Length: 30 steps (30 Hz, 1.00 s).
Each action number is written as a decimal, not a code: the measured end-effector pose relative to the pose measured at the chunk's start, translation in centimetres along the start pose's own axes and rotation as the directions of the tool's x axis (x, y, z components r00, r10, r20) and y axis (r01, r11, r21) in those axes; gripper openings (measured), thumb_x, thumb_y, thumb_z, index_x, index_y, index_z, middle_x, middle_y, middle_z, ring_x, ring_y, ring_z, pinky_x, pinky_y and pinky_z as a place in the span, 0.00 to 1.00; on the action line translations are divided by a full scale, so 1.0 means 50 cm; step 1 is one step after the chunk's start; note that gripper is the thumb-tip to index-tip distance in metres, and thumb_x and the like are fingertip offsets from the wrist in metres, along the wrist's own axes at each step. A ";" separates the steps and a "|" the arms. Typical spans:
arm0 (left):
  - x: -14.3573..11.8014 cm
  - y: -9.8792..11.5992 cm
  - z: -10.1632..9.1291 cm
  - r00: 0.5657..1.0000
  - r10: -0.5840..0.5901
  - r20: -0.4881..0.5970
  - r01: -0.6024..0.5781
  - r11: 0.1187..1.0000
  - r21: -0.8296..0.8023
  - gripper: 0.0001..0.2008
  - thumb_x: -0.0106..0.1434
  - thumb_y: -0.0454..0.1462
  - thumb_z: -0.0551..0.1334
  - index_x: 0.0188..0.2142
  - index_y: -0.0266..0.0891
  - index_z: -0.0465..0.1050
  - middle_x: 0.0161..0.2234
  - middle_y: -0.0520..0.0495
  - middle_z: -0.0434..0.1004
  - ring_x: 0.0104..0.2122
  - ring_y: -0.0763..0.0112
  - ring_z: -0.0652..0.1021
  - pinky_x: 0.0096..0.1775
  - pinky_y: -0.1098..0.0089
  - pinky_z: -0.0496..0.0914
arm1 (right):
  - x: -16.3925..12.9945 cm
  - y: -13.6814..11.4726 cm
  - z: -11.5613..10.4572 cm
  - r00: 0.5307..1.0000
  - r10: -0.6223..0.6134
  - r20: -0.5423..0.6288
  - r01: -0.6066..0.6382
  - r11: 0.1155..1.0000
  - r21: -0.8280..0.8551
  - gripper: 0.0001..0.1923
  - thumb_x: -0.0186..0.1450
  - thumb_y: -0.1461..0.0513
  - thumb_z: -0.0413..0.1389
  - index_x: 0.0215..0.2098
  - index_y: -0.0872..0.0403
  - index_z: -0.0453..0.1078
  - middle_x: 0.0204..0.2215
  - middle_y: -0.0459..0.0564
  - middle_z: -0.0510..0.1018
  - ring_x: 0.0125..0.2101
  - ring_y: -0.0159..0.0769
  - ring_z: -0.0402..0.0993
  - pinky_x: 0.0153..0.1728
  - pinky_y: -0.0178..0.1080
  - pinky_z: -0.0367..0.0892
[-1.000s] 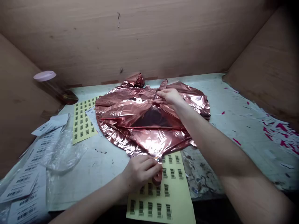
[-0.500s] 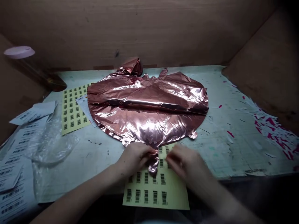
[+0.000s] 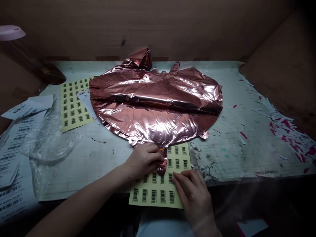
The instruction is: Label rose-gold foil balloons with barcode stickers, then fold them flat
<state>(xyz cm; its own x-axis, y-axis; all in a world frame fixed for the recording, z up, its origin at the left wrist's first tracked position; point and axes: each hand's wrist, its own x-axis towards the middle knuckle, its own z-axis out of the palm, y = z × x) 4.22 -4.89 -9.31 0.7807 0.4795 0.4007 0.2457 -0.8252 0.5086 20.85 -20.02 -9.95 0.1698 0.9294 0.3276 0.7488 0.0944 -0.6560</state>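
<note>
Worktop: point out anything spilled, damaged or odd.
Scattered pink and white scraps litter the right side of the worktop, like spilled trimmings. Its surface looks damaged too: dark, worn patches show just right of the near yellow barcode sheet.

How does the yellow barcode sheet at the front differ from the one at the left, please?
The front sheet pokes past the front edge of the table, while the left sheet lies wholly on it. The right hand is at the front sheet's labels; no hand touches the left sheet. A white slip overlaps the left sheet, but none shows on the front sheet. Both are yellow with rows of black barcodes.
</note>
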 end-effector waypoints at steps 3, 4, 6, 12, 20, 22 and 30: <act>0.000 0.001 0.000 1.000 0.005 -0.006 -0.005 1.000 0.000 0.08 0.67 0.38 0.61 0.34 0.38 0.78 0.27 0.48 0.72 0.28 0.71 0.72 0.30 0.71 0.63 | 0.002 0.003 -0.001 1.000 0.013 0.009 -0.014 1.000 0.016 0.09 0.69 0.68 0.53 0.43 0.50 0.71 0.33 0.51 0.70 0.36 0.41 0.68 0.36 0.44 0.70; 0.000 0.001 0.000 1.000 0.009 -0.009 -0.009 1.000 -0.002 0.08 0.67 0.38 0.61 0.34 0.38 0.78 0.27 0.48 0.72 0.28 0.71 0.72 0.30 0.71 0.63 | 0.004 0.005 -0.001 1.000 0.019 0.016 -0.020 1.000 0.024 0.09 0.69 0.68 0.53 0.43 0.50 0.71 0.33 0.51 0.70 0.37 0.41 0.69 0.36 0.43 0.70; 0.000 0.001 0.000 1.000 0.013 -0.014 -0.013 1.000 -0.008 0.08 0.67 0.37 0.62 0.34 0.37 0.78 0.27 0.48 0.72 0.28 0.71 0.71 0.30 0.71 0.63 | 0.008 0.007 -0.001 0.999 0.033 0.028 -0.034 0.999 0.037 0.07 0.69 0.67 0.53 0.41 0.50 0.70 0.33 0.51 0.70 0.37 0.42 0.69 0.36 0.43 0.70; 0.000 0.000 0.001 1.000 0.011 -0.010 -0.011 1.000 -0.011 0.08 0.66 0.38 0.62 0.35 0.37 0.78 0.27 0.48 0.72 0.28 0.71 0.71 0.31 0.71 0.63 | 0.024 0.009 0.007 0.994 0.086 0.062 -0.084 0.996 -0.038 0.07 0.69 0.66 0.51 0.32 0.50 0.63 0.30 0.49 0.69 0.33 0.42 0.67 0.33 0.43 0.67; 0.000 0.000 -0.001 1.000 0.027 -0.008 -0.027 1.000 0.004 0.07 0.66 0.36 0.62 0.34 0.37 0.78 0.27 0.48 0.72 0.28 0.71 0.71 0.30 0.71 0.62 | 0.017 0.012 0.010 0.997 0.047 0.068 -0.044 0.998 -0.044 0.07 0.70 0.67 0.49 0.35 0.51 0.62 0.32 0.50 0.67 0.34 0.42 0.67 0.34 0.43 0.65; 0.000 0.000 -0.001 1.000 0.027 -0.004 -0.027 1.000 0.000 0.06 0.66 0.36 0.62 0.35 0.37 0.77 0.28 0.48 0.73 0.29 0.70 0.71 0.31 0.71 0.63 | 0.013 0.015 0.007 0.998 0.028 0.063 -0.026 0.999 -0.035 0.04 0.70 0.66 0.50 0.41 0.52 0.64 0.34 0.51 0.68 0.37 0.42 0.67 0.37 0.44 0.66; -0.002 0.001 -0.002 1.000 0.019 -0.004 -0.019 1.000 0.008 0.06 0.66 0.36 0.62 0.35 0.38 0.78 0.27 0.48 0.73 0.29 0.70 0.71 0.30 0.71 0.62 | 0.013 0.017 0.006 0.995 0.028 0.096 -0.025 0.999 -0.034 0.04 0.70 0.67 0.51 0.38 0.52 0.65 0.33 0.50 0.67 0.36 0.41 0.66 0.36 0.42 0.65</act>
<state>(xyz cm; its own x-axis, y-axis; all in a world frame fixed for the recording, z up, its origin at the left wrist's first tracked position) 4.12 -4.94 -9.26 0.7828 0.4652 0.4133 0.2360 -0.8365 0.4946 21.41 -19.26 -10.48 0.1283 0.9617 0.2424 0.7660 0.0592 -0.6401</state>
